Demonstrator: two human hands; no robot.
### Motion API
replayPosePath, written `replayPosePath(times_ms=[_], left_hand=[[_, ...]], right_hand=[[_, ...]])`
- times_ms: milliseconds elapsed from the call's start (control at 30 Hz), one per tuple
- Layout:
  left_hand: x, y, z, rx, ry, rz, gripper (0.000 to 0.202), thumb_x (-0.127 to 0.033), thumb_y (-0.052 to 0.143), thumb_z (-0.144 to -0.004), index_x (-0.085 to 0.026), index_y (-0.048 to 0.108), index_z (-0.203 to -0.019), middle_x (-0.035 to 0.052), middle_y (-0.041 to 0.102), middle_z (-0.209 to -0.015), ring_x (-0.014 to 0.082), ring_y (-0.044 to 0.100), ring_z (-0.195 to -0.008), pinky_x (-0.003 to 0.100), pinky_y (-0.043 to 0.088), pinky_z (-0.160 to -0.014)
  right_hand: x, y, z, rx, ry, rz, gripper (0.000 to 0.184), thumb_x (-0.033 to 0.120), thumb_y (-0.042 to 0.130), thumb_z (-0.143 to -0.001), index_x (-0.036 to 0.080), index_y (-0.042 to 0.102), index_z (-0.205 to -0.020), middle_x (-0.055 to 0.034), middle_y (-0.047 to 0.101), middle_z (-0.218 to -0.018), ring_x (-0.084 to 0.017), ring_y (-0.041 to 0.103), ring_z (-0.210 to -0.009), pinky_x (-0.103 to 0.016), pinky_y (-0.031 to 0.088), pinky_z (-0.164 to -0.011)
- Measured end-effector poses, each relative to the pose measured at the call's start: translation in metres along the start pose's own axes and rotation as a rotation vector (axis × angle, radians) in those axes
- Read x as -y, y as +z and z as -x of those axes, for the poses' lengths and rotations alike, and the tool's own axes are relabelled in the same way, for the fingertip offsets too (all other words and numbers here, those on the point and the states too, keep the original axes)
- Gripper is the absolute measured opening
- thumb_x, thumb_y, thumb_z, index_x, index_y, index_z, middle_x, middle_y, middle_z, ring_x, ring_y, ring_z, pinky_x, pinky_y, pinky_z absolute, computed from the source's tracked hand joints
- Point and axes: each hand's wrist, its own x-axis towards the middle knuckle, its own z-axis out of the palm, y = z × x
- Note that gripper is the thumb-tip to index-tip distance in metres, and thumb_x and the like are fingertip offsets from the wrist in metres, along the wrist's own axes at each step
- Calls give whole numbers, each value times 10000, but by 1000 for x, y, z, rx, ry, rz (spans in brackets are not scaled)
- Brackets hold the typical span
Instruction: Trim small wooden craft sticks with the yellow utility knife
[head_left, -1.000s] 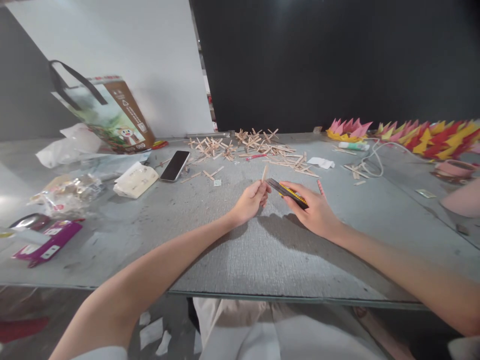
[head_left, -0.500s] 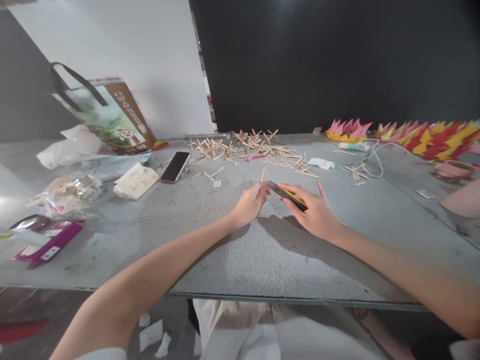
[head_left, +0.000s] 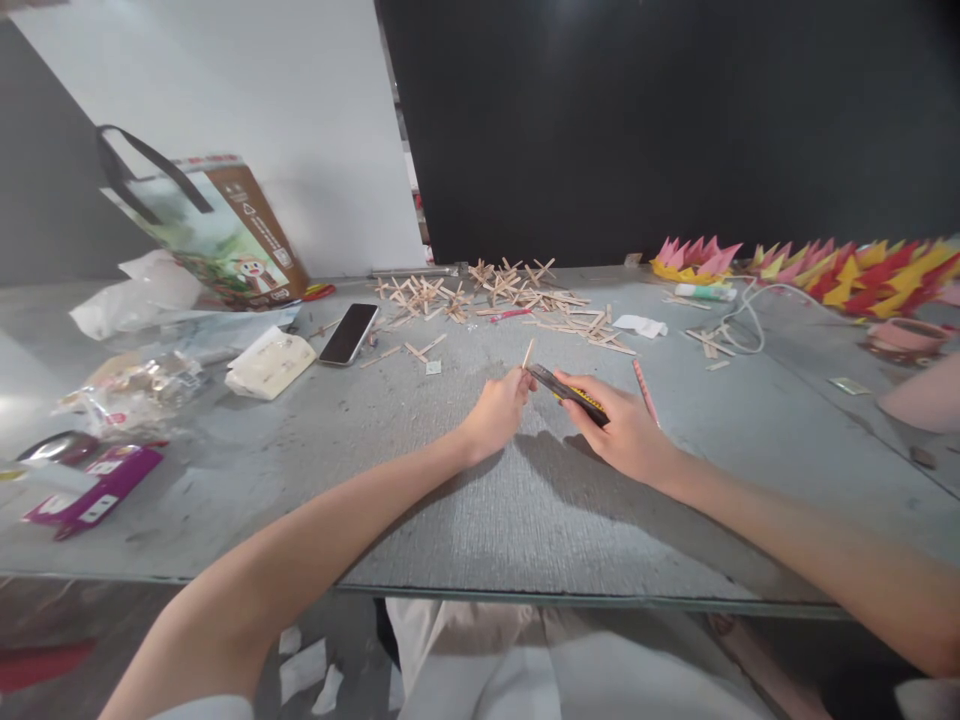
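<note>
My left hand [head_left: 501, 408] pinches a thin wooden stick [head_left: 528, 352], whose upper end sticks up above the fingers. In my right hand [head_left: 626, 430] is a black and yellow utility knife [head_left: 574, 395], its front end pointing left at the stick close to my left fingertips. Whether the blade touches the wood is too small to tell. Both hands are raised over the grey table [head_left: 480, 530], with a shadow below them. Just beyond my right hand lies a pink patterned strip [head_left: 645, 390], partly hidden by that hand.
A pile of wooden sticks [head_left: 510, 290], several crossed together, lies at the back. To the left are a phone [head_left: 349, 334], a tissue pack [head_left: 271, 365], a purple box [head_left: 101, 490] and a shopping bag [head_left: 217, 235]. Folded paper pieces [head_left: 862, 275], a glue stick [head_left: 705, 292] and a white cable [head_left: 757, 325] are at right.
The stick in my left hand has turned so that its narrow edge now shows. My right hand with the utility knife has shifted very slightly left.
</note>
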Motion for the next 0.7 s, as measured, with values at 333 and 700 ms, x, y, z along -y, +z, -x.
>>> replayPosePath(times_ms=[333,700], left_hand=[[-7,1,0,-21,-31,170,364,-433,353,-1090,-191,578,-937,-36,474,-644,114,446,-577,253,350,-602],[3,3,-4,98,-101,418,391,-539,387,-1054,-201,541,-934,-69,385,-626,102,378,-529,244,355,-556]], right_hand=[[0,0,-4,11,44,-111,379,351,518,-1075,223,619,-1417,-85,780,-1240,-230,762,-1000,-350,597,-877],[-5,-3,-4,57,158,-242,431,438,547,-1059,229,637,-1425,-80,805,-1077,-218,764,-837,-360,622,-757]])
